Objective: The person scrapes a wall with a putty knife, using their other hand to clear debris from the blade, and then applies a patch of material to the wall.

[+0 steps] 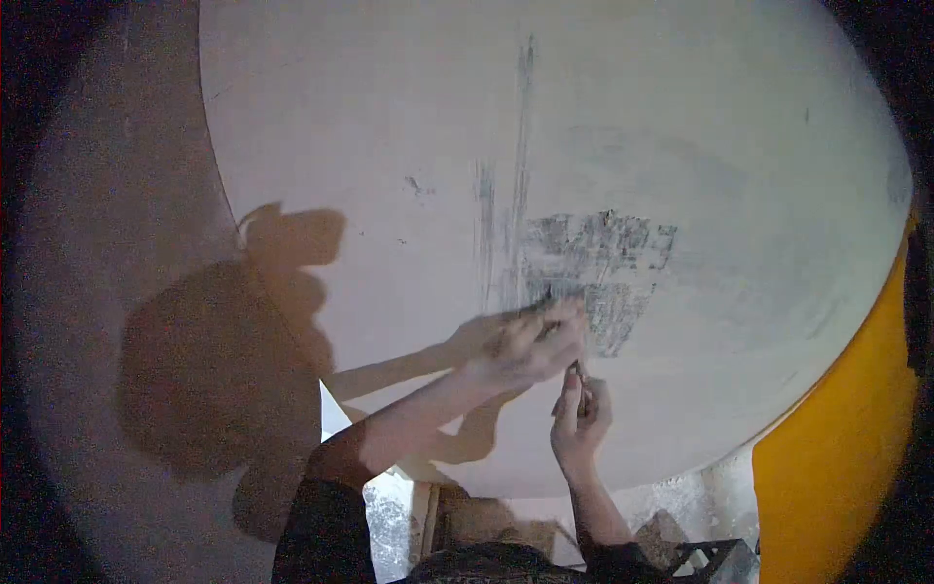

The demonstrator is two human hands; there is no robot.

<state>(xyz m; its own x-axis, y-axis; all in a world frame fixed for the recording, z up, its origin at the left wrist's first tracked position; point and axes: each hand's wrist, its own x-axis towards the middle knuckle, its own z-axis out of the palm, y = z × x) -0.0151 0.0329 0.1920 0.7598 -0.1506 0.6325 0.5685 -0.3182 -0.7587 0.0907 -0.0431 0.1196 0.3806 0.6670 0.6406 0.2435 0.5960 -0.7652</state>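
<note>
A large pale surface (389, 107) with a curved edge bears a dark, streaky patch (618, 263) right of the middle. My left hand (540, 341) is at the lower left of this patch, its fingers curled and blurred; what they grip, if anything, cannot be made out. Dark vertical streaks (484, 214) run above it. Just below and to the right, my right hand (582, 414) is closed around a small, thin dark object (581, 375), whose upper end reaches close to my left hand.
Shadows of a head (214, 360) and arms fall across the left side. An orange area (827, 419) lies beyond the curved edge at right. At the bottom are a brownish block-like object (477, 516), a dark angular frame (720, 560) and mottled whitish ground (705, 496).
</note>
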